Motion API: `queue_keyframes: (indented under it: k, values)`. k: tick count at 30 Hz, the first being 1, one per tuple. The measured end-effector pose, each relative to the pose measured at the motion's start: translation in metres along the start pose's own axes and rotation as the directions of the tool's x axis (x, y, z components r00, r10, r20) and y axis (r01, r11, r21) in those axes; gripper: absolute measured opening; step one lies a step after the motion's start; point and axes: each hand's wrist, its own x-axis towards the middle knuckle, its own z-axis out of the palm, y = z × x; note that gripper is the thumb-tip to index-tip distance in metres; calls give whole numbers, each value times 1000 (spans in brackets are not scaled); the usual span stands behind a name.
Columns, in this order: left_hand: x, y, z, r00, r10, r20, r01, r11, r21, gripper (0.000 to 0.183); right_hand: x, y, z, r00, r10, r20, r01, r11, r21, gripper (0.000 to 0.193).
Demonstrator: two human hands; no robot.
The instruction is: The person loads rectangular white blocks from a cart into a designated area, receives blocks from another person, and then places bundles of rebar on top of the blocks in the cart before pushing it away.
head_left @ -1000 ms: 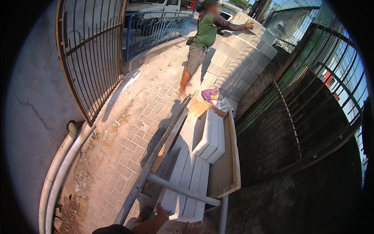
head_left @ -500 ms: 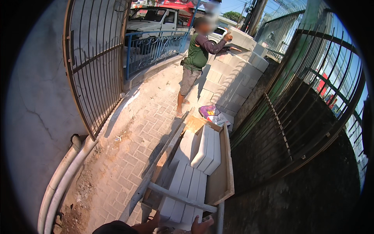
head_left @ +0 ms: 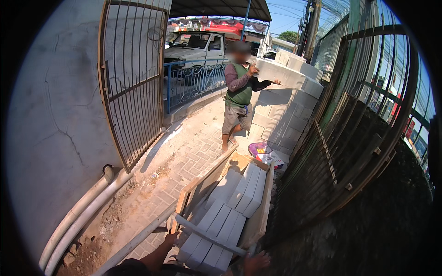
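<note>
Both hands (head_left: 171, 239) grip a wooden cart (head_left: 264, 207) of smooth white blocks (head_left: 244, 195).

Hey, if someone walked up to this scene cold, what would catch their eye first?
Probably the wooden cart at bottom centre, loaded with pale grey blocks, with the left hand and right hand at its metal handle bar. Next, the co-worker ahead, setting a block onto the tall block stack. The open barred gate stands on the left.
</note>
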Motion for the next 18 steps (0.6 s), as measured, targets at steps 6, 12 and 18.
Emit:
queue_keyframes:
  k: [6,12,18]
  values:
    - [-28,58,35,981,164,106,-181,967,178,55,9,6,10,932,-102,349,20,973,229,93]
    - [-73,129,83,951,209,228,-256,946,198,64,5,17,18,925,-18,379,-48,985,166,93]
    - [-81,174,92,851,346,395,-308,938,-157,56,73,-61,-49,974,59,219,-157,874,459,98]
